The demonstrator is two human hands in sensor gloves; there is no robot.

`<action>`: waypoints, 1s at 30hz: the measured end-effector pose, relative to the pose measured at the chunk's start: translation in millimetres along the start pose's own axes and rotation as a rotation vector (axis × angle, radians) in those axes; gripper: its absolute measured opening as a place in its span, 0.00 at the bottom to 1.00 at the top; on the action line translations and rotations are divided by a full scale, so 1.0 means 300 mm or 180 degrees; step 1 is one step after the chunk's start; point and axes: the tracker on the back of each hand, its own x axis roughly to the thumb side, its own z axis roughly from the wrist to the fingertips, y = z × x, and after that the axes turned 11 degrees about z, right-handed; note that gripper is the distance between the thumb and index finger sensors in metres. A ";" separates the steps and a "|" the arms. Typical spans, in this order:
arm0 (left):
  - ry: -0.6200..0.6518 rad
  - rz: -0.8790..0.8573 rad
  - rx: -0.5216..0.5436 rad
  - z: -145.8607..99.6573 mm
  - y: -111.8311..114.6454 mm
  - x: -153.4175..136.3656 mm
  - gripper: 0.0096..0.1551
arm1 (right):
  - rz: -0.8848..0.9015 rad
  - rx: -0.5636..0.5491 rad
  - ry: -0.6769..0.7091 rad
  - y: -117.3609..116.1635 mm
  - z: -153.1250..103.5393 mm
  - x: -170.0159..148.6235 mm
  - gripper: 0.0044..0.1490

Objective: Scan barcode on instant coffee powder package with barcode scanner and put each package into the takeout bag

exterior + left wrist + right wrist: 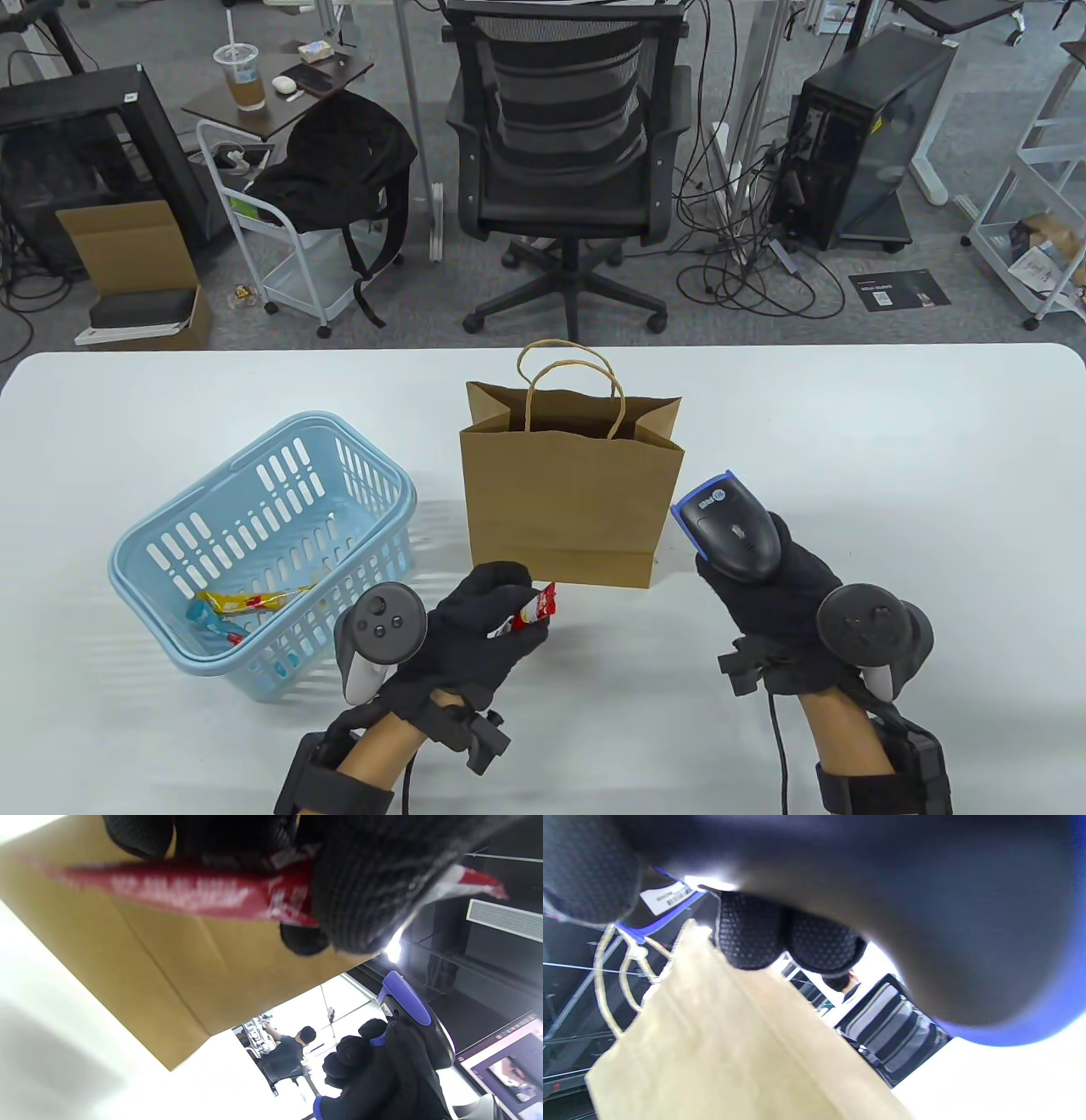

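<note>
— What did you have in your left hand point(475, 632) there?

— You held a red instant coffee stick point(530, 613), a slim foil sachet. Your fingers point(352, 899) were curled round one end and the thumb pressed it from the other side, so most of its length stuck out free, just in front of the takeout bag point(568, 501). In the left wrist view it ran across the frame, close against the brown paper.

— How would you say it handled?

— As a judgement: very light, soft and bendy, with a slick film skin. A pinch near one end let it droop or twist, so a hold nearer the middle would have kept it flatter for the scan, as long as your fingers stayed off the barcode. I could not tell which face carried the barcode; the print was blurred.

— And the scanner?

— Your right hand point(785, 594) was wrapped round the barcode scanner point(731, 526), fingers curled under the body, its blue-edged nose pointing up and away, towards the bag's right side and not at the stick. Stiff, hard plastic, heavier than the sachet; that grip looked secure.

— What else lay around?

— The bag stood upright and open at the table's middle, handles up. To your left the blue basket point(254, 543) sat tilted, with more sachets point(233, 607) lying inside, yellow and blue ones by the look of them. The white table point(848, 441) carried all of it
</note>
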 end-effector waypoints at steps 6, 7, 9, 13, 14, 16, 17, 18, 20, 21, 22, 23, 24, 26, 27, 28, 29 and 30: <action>0.0084 0.0029 0.0027 -0.001 -0.010 0.011 0.24 | -0.0036 0.0020 -0.0286 -0.003 0.006 -0.069 0.39; 0.0096 0.0013 0.0070 -0.001 -0.011 0.013 0.26 | -0.0072 0.0025 -0.0331 -0.005 0.004 -0.081 0.39; 0.0105 0.0004 0.0087 -0.001 -0.016 0.017 0.31 | -0.0098 0.0037 -0.0370 -0.007 0.005 -0.092 0.40; 0.0208 0.0030 0.0420 -0.008 -0.060 0.041 0.28 | -0.0101 0.0054 -0.0455 -0.005 0.007 -0.113 0.40; 0.0246 0.0047 0.0516 -0.011 -0.080 0.051 0.27 | -0.0100 0.0049 -0.0468 -0.005 0.007 -0.118 0.40; 0.0292 0.0026 0.0681 -0.015 -0.115 0.065 0.26 | -0.0107 0.0049 -0.0497 -0.005 0.008 -0.127 0.40; 0.0313 -0.0041 0.0764 -0.017 -0.134 0.071 0.26 | -0.0115 0.0053 -0.0515 -0.005 0.008 -0.132 0.39; 0.0322 -0.0078 0.0825 -0.019 -0.149 0.076 0.26 | -0.0125 0.0055 -0.0532 -0.004 0.007 -0.136 0.40; 0.0310 -0.0104 0.1061 -0.021 -0.191 0.091 0.26 | -0.0147 0.0048 -0.0568 -0.003 0.004 -0.146 0.40; 0.0318 -0.0100 0.1120 -0.015 -0.214 0.104 0.26 | -0.0137 0.0047 -0.0593 -0.003 0.004 -0.151 0.40; 0.0353 -0.0107 0.1148 -0.011 -0.229 0.114 0.27 | -0.0133 0.0049 -0.0609 -0.002 0.005 -0.155 0.40; 0.0381 -0.0131 0.1205 -0.003 -0.248 0.129 0.30 | -0.0134 0.0052 -0.0618 -0.003 0.006 -0.158 0.39; 0.0381 -0.0145 0.1235 0.005 -0.267 0.143 0.31 | -0.0137 0.0054 -0.0621 -0.002 0.007 -0.160 0.40; 0.0372 -0.0118 0.1255 0.028 -0.318 0.185 0.32 | -0.0146 0.0060 -0.0625 -0.001 0.007 -0.160 0.40; 0.0366 -0.0089 0.1233 0.038 -0.335 0.198 0.31 | -0.0147 0.0060 -0.0624 0.000 0.007 -0.160 0.40; 0.0372 -0.0057 0.1203 0.053 -0.362 0.219 0.30 | -0.0147 0.0066 -0.0621 0.000 0.008 -0.161 0.40; 0.0423 -0.0062 0.1230 0.068 -0.385 0.237 0.29 | -0.0147 0.0077 -0.0620 0.000 0.009 -0.163 0.40; 0.0446 -0.0041 0.1263 0.078 -0.401 0.248 0.28 | -0.0146 0.0082 -0.0620 0.001 0.009 -0.163 0.40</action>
